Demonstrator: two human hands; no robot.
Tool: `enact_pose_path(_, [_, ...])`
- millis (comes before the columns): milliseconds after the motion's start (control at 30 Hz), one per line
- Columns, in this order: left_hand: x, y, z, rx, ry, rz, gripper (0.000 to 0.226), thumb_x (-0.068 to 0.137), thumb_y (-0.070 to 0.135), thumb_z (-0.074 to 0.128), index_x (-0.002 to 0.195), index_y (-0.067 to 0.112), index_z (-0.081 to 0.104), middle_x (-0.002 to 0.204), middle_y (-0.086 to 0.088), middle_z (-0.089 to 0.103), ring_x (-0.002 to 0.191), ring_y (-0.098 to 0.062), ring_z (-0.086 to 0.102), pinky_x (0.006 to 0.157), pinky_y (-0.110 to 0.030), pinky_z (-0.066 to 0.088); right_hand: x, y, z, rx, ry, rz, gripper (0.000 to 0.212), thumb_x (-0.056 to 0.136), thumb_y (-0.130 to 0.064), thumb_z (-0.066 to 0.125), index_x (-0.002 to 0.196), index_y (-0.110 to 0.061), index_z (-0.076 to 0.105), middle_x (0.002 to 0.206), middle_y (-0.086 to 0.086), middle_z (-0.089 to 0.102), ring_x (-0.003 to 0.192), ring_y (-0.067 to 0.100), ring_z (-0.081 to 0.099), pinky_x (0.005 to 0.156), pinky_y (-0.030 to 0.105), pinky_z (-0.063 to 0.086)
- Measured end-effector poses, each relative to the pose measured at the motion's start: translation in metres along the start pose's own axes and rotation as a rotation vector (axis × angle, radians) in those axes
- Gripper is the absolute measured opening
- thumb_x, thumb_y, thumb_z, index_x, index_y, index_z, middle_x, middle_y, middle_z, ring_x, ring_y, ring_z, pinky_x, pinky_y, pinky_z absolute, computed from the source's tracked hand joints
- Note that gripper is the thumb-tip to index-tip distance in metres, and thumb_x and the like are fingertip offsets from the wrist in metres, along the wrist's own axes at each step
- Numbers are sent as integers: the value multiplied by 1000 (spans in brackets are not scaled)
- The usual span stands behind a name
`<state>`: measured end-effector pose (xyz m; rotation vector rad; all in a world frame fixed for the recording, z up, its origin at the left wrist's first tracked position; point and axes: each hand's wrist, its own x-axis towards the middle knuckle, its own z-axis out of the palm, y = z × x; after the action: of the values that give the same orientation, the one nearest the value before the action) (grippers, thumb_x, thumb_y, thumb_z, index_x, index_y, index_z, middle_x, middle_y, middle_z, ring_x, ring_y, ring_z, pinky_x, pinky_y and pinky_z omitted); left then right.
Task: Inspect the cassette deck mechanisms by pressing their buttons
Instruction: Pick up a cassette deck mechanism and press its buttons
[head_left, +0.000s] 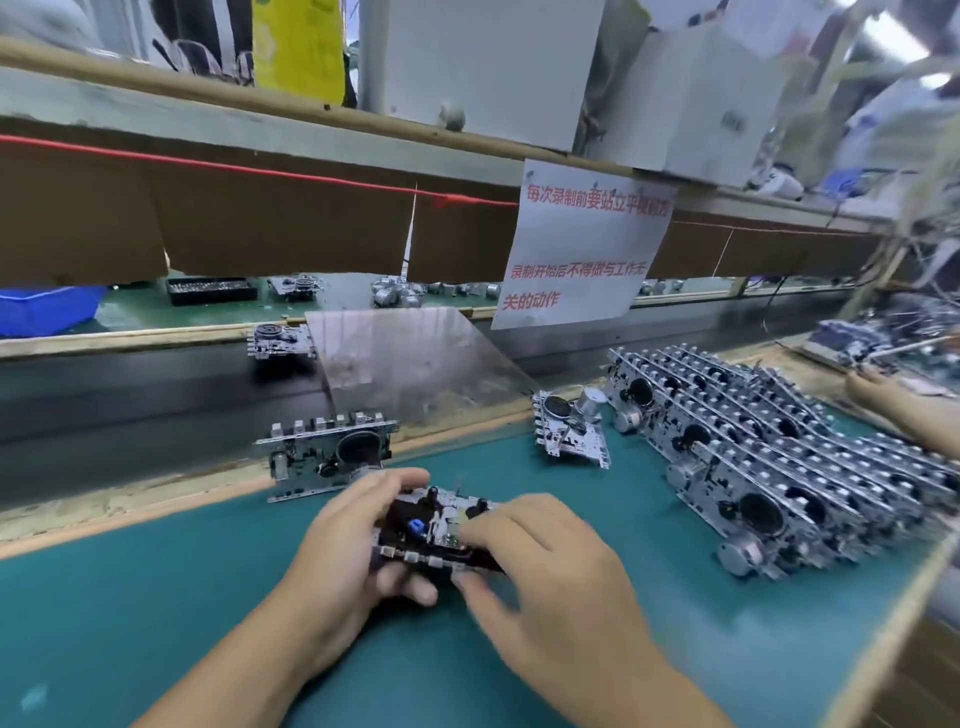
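A cassette deck mechanism (434, 530), dark with a blue part and a row of silver buttons along its near edge, is held just above the green mat (156, 613). My left hand (348, 545) grips its left end, fingers curled under and over it. My right hand (540, 566) holds the right end, its thumb blurred at the button row. Another mechanism (327, 452) lies at the mat's far edge, and one more (569, 428) sits to the right of it. A large stack of mechanisms (769, 452) fills the right side.
A dark conveyor belt (130, 410) runs behind the mat, carrying one mechanism (280, 340). A clear sloped plate (410, 358) bridges the belt. A paper notice (582, 244) hangs from the shelf. Another person's hand (893, 400) reaches in at far right. A blue bin (47, 306) sits far left.
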<state>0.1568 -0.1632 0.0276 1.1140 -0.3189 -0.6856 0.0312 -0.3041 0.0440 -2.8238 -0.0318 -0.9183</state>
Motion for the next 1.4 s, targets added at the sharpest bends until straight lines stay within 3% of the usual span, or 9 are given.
enact_pose_path(100, [-1,-16,13,-54,-177,-84,37,86,39,60,117,23,73,97,-18,75,61,-39,70,65,-49,62,-19,19,-12,-3,186,19,31,84,-28,72,113,-21,68,100,-10,66,93,14,63,81,27,52])
enact_pose_path(200, [0,-18,19,-67,-314,-116,40,85,37,61,121,25,73,120,-23,72,89,-45,74,75,-49,63,-27,25,-28,-27,87,115,35,86,-39,67,117,-22,68,101,-11,66,93,11,64,79,26,52])
enact_pose_path(367, [3,-22,12,-18,-325,-123,42,89,49,53,129,44,66,129,-17,70,113,-45,69,91,-50,61,-15,43,-52,151,-58,355,19,86,-36,75,101,-26,73,87,-12,71,79,7,66,77,33,56])
enact_pose_path(533, [8,-26,5,5,-251,-85,40,83,47,63,119,34,74,124,-18,72,106,-44,72,81,-44,64,16,99,-93,391,-247,731,5,86,-27,76,86,-23,76,84,-2,77,84,16,73,83,40,59])
enact_pose_path(633, [5,-25,8,27,-223,-87,37,84,41,64,114,24,77,121,-21,72,101,-44,73,79,-44,63,41,133,-105,123,-217,737,13,91,-36,70,84,-25,72,72,-3,70,57,7,59,56,20,49])
enact_pose_path(733, [7,-26,8,21,-196,-93,32,86,36,64,110,20,78,118,-22,73,95,-41,74,78,-44,64,71,161,-105,-212,-246,690,21,95,-42,65,81,-27,67,61,-7,60,52,7,51,43,20,33])
enact_pose_path(1033, [6,-24,9,25,-186,-117,30,82,32,69,106,16,78,114,-23,73,90,-38,74,76,-42,63,95,207,-71,-280,-372,700,28,99,-36,60,91,-11,67,77,7,68,68,18,61,52,24,38])
enact_pose_path(1233, [6,-25,9,24,-187,-125,30,81,31,70,105,14,78,111,-23,74,87,-36,73,74,-40,62,85,206,-63,-243,-377,562,10,101,-32,56,97,-26,64,82,-5,67,66,11,60,52,23,41])
enact_pose_path(1400, [5,-25,10,19,-181,-126,33,81,29,69,107,10,77,108,-24,74,84,-37,72,72,-41,63,86,203,-56,-430,-439,589,19,101,-28,52,114,-15,60,101,5,65,87,20,59,71,31,47])
